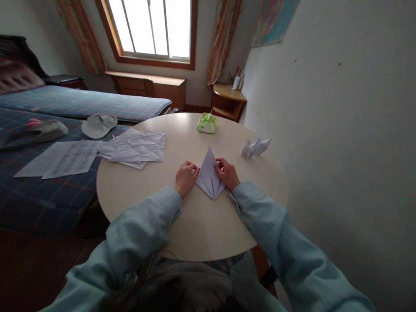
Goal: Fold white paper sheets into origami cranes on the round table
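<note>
A folded sheet of white paper [208,171] lies on the round table in front of me, its long point facing the window and its lower flaps spread around a centre slit. My left hand [187,177] has its fingers curled and pinches the paper's left edge. On the opposite edge, my right hand [227,173] grips the paper, fingertips resting on its upper face. Farther right stands a finished-looking white origami figure [255,148], apart from both hands.
The round table [130,195] also bears a green tissue pack [207,123] at the back and creased paper sheets [139,145] at the left. Printed sheets [69,158] and a white cap [99,125] lie on the bed [39,203]. A wall [341,143] rises on the right.
</note>
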A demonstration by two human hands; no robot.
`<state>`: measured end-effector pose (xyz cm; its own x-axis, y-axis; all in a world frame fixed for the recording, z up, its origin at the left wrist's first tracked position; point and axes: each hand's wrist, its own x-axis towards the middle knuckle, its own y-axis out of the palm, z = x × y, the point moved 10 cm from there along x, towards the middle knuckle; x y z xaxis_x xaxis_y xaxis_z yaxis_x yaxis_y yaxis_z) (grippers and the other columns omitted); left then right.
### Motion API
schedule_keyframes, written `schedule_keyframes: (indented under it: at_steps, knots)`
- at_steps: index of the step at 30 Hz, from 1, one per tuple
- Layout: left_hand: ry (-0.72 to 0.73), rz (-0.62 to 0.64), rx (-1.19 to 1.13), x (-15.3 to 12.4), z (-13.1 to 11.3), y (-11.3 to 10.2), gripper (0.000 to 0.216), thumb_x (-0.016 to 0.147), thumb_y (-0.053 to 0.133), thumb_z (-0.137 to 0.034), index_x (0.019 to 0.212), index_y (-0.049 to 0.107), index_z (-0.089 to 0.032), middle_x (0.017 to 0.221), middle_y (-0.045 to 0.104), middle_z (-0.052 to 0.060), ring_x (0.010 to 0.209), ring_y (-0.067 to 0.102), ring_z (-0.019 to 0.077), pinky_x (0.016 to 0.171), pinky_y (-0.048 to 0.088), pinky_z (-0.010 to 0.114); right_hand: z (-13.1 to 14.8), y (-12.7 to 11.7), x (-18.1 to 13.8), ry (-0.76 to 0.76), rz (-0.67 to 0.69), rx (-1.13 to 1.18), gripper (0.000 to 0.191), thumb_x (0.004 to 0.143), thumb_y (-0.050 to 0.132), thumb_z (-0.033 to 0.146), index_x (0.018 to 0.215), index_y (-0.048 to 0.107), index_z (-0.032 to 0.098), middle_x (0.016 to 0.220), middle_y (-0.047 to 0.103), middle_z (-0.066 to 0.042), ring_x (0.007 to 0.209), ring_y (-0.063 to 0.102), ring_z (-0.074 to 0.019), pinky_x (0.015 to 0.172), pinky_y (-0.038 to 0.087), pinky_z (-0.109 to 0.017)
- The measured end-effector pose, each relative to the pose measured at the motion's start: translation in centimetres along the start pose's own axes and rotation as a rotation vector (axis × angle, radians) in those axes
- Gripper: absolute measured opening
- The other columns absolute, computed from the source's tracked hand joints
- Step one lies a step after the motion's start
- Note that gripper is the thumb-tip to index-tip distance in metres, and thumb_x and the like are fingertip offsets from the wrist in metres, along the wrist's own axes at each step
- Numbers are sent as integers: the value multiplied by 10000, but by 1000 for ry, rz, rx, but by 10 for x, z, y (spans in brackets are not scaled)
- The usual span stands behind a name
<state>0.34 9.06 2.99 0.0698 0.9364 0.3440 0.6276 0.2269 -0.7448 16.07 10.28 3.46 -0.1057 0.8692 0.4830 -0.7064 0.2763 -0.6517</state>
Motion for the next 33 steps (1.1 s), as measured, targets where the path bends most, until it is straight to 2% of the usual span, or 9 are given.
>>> schedule_keyframes:
  at_steps: [8, 13, 20, 27, 33]
  knots:
    - [75, -36, -77, -1, -9, -6, 87, 751, 534, -207, 783, 606, -170, 811, 542, 44, 775, 521, 153, 754, 423, 286, -1, 3, 0, 37, 31, 74, 266, 704, 521, 178, 969, 500, 176, 758, 605, -23, 571, 547, -110, 534, 434, -226]
    - [142, -41, -114, -4, -16, -8, 125, 727, 556, -183, 849, 586, -171, 882, 526, 50, 837, 510, 159, 802, 423, 302, 0, 1, 0, 28, 7, 144, 334, 686, 536, 186, 1012, 464, 174, 852, 570, -39, 552, 526, -92, 515, 451, -228]
    - [221, -74, -131, -5, -22, -10, 160, 692, 584, -144, 851, 586, -165, 946, 514, 62, 942, 483, 177, 867, 405, 327, -7, 6, 0, 23, 35, 98, 335, 662, 570, 166, 984, 480, 164, 852, 558, -45, 687, 539, -129, 645, 473, -289]
    - [409, 94, -158, -12, -42, 5, 123, 719, 558, -155, 812, 627, -195, 983, 585, 32, 932, 508, 162, 860, 416, 306, -4, 8, 0, -3, 74, -8, 171, 676, 565, 167, 844, 537, 159, 790, 579, -45, 735, 541, -152, 715, 452, -310]
    - [385, 169, -99, -11, -38, 16, 154, 757, 518, -187, 857, 634, -203, 971, 628, 18, 917, 536, 155, 867, 414, 302, -2, 6, 0, -2, 57, -59, 140, 698, 542, 172, 838, 555, 175, 792, 616, -43, 733, 546, -158, 728, 443, -321]
